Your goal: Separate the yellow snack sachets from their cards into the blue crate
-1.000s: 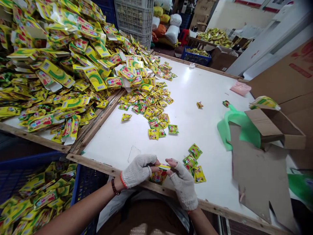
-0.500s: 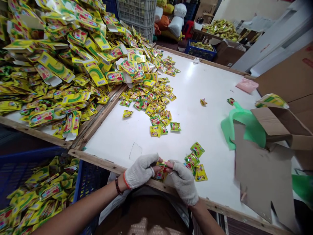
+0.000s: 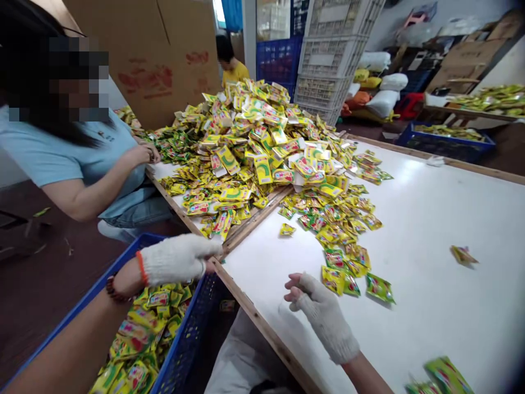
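Observation:
My left hand (image 3: pixel 176 260), in a white fingerless glove with an orange cuff, is over the edge of a blue crate (image 3: pixel 186 323), beside the table corner. Its thumb stretches out apart from the curled fingers, and no object shows in it. Inside the crate lie many yellow boxes (image 3: pixel 143 328). Over the white table (image 3: pixel 418 230) hangs my right hand (image 3: pixel 322 317), gloved alike, open with loosely bent fingers and nothing in them. Closest to it is a yellow candy packet (image 3: pixel 333 279) at the lower end of a scatter of small packets (image 3: pixel 328 232).
A large heap of yellow boxes (image 3: pixel 262 137) covers the adjoining table, split off by a wooden rail (image 3: pixel 258 221). A co-worker (image 3: pixel 98 169) in light blue sits at its left side; another person (image 3: pixel 233 68) in yellow is behind. Grey crates (image 3: pixel 328 65) are stacked at the back.
The view has swung left. My hands, which together held a small yellow box at the table edge, have parted; the left has moved out to the crate, and the box shows in neither hand.

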Motion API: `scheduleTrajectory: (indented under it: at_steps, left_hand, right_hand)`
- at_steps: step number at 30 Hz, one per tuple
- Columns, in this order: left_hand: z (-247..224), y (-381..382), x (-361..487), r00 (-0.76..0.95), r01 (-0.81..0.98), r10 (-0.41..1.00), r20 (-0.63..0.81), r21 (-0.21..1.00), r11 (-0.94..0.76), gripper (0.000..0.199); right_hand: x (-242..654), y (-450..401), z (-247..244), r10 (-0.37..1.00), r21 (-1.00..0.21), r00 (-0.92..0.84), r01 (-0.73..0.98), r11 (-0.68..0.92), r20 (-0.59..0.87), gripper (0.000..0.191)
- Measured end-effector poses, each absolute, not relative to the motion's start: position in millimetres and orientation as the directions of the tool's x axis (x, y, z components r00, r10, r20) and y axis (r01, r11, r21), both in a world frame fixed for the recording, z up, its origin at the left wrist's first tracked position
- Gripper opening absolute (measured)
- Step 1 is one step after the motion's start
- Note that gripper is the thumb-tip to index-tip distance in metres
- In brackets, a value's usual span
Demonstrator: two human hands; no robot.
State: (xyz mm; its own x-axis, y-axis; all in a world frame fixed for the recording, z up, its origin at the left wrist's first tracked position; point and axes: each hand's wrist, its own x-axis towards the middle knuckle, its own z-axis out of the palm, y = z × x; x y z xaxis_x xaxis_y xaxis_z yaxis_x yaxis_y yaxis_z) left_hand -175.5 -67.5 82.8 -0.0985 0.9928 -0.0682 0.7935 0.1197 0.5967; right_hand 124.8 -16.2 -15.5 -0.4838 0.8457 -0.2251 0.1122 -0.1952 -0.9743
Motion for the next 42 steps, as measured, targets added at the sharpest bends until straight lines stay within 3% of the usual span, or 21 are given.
scheduleTrajectory:
  at_steps: [3,5,11,15,18,20,23,26,30,33,36,39,42]
  left_hand:
    - [63,-29,-212,-0.113,0.897,0.990,0.082,0.438,0.066,0.053]
    - [43,3,-222,-0.124,0.910,0.978,0.168,0.411,0.045,0.059]
    - [-2,39,-218,-0.097,0.923,0.956,0.277,0.385,-0.018,0.027]
    - [0,22,-183,0.048,0.893,0.958,0.281,0.418,-0.168,0.017]
    - [14,12,-161,0.317,0.735,0.901,0.297,0.524,-0.431,0.027]
    - [21,11,-164,0.368,0.673,0.868,0.334,0.549,-0.496,0.031]
    - [20,19,-201,0.119,0.870,0.944,0.307,0.426,-0.249,0.045]
    - [12,26,-250,-0.153,0.963,0.958,0.242,0.255,0.090,0.061]
    - [13,23,-272,-0.223,0.962,0.939,0.263,0.217,0.167,0.048]
    - [17,15,-248,-0.247,0.959,0.923,0.294,0.214,0.189,0.037]
    - [7,0,-197,-0.212,0.948,0.935,0.284,0.294,0.126,0.036]
    - [-15,-23,-135,-0.156,0.871,0.963,0.218,0.490,0.030,0.046]
    - [-29,-36,-95,0.036,0.771,0.985,0.166,0.623,-0.133,0.055]
  right_hand:
    - [62,15,-15,0.790,-0.971,-0.566,0.173,-0.166,-0.236,0.034]
    - [16,35,-15,0.790,-0.960,-0.562,0.256,-0.117,-0.246,0.033]
    - [-82,69,-12,0.840,-0.919,-0.516,0.390,0.056,-0.169,0.019]
    - [-57,68,-12,0.811,-0.903,-0.534,0.429,0.016,-0.239,0.020]
    - [12,75,-16,0.795,-0.880,-0.520,0.473,-0.037,-0.313,0.016]
    - [61,87,-19,0.836,-0.829,-0.440,0.559,-0.031,-0.328,0.009]
    - [100,105,-19,0.978,-0.768,-0.207,0.627,0.130,-0.003,0.025]
    - [69,114,-11,0.924,-0.664,-0.301,0.645,0.378,0.234,0.035]
    - [-35,122,-1,0.682,-0.405,-0.678,0.562,0.721,0.274,0.048]
    - [-91,132,2,0.663,-0.359,-0.704,0.568,0.741,0.255,0.059]
    - [-97,135,-1,0.687,-0.350,-0.687,0.600,0.720,0.235,0.051]
    - [-55,120,-7,0.722,-0.361,-0.649,0.630,0.687,0.241,0.050]
    - [23,93,-19,0.768,-0.466,-0.576,0.617,0.634,0.281,0.040]
